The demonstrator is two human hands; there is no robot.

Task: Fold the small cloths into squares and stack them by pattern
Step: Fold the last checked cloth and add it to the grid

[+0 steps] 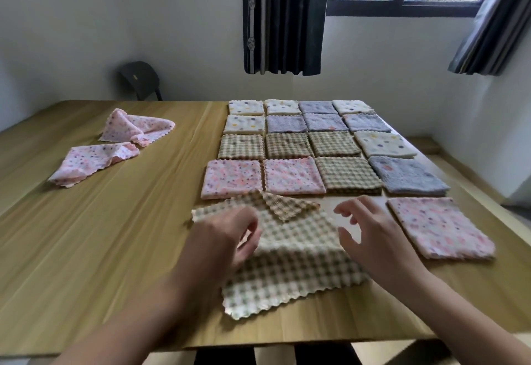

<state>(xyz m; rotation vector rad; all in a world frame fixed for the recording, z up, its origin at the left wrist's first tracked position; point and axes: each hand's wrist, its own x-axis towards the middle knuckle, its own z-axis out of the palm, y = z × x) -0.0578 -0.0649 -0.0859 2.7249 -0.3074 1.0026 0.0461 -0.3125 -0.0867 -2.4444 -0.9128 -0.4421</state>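
Observation:
A green-and-cream checked cloth point(290, 267) lies unfolded and rumpled at the table's near edge, its far corner flipped back over itself. My left hand point(227, 238) hovers over the cloth's left part with fingers loosely curled, and a grip on the fabric cannot be made out. My right hand point(370, 232) hangs above the cloth's right edge, fingers spread and relaxed, holding nothing. Beyond them lie several folded squares in rows: pink dotted point(231, 178), checked point(349, 173), grey point(406, 175), white dotted point(383, 143). One more pink folded square point(439, 225) sits at the right.
Two unfolded pink dotted cloths point(94, 160) point(138, 127) lie on the wooden table point(100, 235) at the left. A dark chair point(140, 79) stands behind the table's far edge. Dark curtains and a window fill the back wall.

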